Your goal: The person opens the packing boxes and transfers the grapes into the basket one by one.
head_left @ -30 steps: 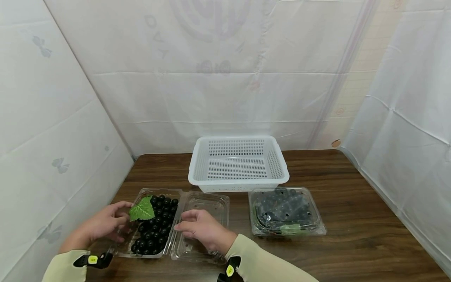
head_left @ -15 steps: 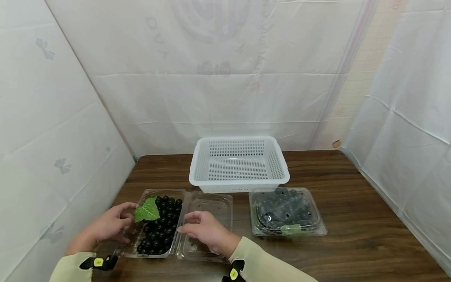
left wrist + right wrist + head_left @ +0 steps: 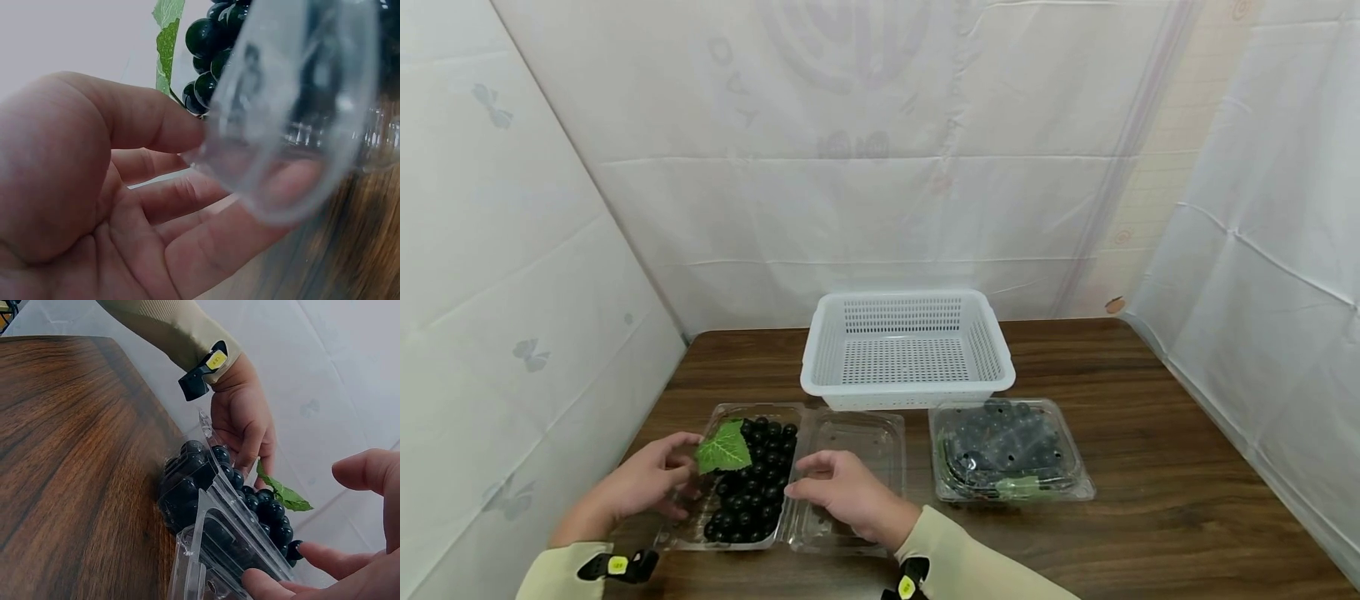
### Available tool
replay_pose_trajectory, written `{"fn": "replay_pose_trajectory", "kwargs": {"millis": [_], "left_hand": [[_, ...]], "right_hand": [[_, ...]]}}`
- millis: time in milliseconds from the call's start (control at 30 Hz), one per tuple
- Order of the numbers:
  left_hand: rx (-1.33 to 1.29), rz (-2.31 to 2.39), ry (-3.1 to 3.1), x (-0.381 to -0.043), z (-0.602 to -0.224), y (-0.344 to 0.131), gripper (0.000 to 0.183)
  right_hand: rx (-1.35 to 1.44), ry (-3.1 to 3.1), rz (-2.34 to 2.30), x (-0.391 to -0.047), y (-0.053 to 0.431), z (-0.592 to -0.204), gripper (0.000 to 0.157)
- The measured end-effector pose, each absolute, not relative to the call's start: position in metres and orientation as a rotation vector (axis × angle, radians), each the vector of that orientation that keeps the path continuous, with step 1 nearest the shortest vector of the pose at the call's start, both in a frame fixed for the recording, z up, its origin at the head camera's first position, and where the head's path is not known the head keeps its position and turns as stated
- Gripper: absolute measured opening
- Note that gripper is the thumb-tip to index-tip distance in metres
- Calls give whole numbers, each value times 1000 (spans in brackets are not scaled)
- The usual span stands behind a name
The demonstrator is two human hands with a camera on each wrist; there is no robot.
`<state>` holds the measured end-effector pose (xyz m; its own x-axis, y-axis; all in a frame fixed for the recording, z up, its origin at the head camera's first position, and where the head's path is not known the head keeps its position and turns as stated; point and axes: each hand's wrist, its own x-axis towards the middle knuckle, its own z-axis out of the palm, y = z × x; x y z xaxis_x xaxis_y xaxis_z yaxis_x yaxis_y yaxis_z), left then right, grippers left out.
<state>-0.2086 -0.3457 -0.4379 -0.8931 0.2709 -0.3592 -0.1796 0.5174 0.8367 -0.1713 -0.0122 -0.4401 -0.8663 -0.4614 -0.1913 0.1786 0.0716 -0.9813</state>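
Observation:
In the head view, an opened clear plastic clamshell box (image 3: 695, 535) lies at the left with its lid (image 3: 880, 450) folded out to the right. Dark grapes (image 3: 758, 483) fill part of it, with a green leaf (image 3: 724, 448) at their upper left. My left hand (image 3: 651, 483) holds the box's left edge, thumb at the rim and fingers partly behind clear plastic in the left wrist view. Over the hinge and lid hovers my right hand (image 3: 850, 496), fingers loosely extended. Its fingertips (image 3: 265, 584) overlap the box in the right wrist view.
A white perforated basket (image 3: 910, 392) stands at the back of the wooden table (image 3: 1150, 467). Right of the lid sits a second clear box (image 3: 1078, 487), closed, with dark grapes inside. White sheets hang around the table's back and sides.
The opened box, with its grapes and leaf, has slid slightly to the right. Both my hands have moved right with it. The basket and the closed box stay put.

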Motion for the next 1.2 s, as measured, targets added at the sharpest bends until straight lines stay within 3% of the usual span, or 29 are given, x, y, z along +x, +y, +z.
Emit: {"fn": "replay_pose_trajectory", "kwargs": {"millis": [267, 1200], "left_hand": [[103, 1357, 2315, -207, -438, -335, 60], [164, 1397, 2298, -209, -445, -314, 57]], "right_hand": [[-302, 1924, -1775, -172, -4, -440, 33], [-277, 1970, -1772, -173, 14, -442, 32]]}}
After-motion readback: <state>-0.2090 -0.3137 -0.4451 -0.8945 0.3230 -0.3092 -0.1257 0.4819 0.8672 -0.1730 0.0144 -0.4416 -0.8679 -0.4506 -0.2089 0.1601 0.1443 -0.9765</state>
